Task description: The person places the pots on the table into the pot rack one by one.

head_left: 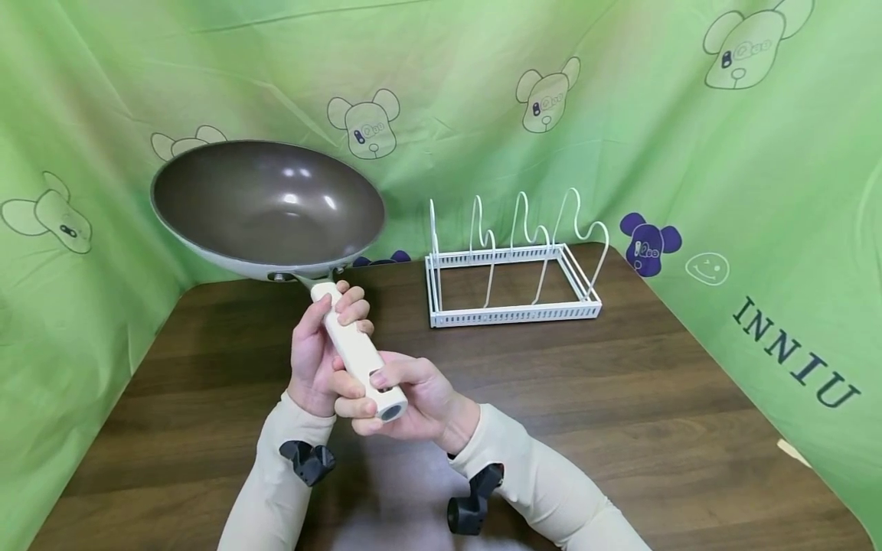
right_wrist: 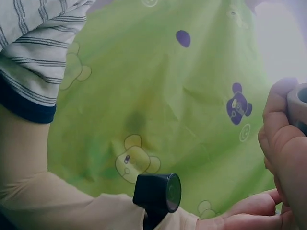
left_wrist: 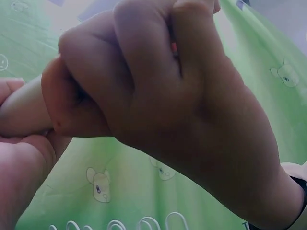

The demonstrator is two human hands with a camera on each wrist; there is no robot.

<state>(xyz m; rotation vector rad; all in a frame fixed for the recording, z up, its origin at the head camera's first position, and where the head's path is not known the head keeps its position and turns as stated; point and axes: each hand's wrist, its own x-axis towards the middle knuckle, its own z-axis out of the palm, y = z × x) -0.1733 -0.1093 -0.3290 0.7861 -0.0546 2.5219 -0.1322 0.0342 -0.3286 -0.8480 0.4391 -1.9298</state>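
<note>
A deep frying pan (head_left: pixel 269 203), brown inside and pale outside, is held up above the table with its bowl tilted toward me. Its cream handle (head_left: pixel 353 346) slants down to the right. My left hand (head_left: pixel 317 360) grips the handle near the pan, fingers wrapped round it. Lower down, my right hand (head_left: pixel 423 394) holds the handle's end, thumb on top by the hanging slot. In the left wrist view the left hand (left_wrist: pixel 158 86) hides most of the handle (left_wrist: pixel 26 110). The right wrist view catches the right hand (right_wrist: pixel 290 148) round the hollow handle end (right_wrist: pixel 293 103).
A white wire rack (head_left: pixel 513 314) with several upright wavy dividers stands toward the back right of the brown wooden table (head_left: pixel 586 413). Green printed cloth (head_left: pixel 448 99) hangs behind and at both sides. A small pale piece (head_left: pixel 794 452) lies at the right table edge.
</note>
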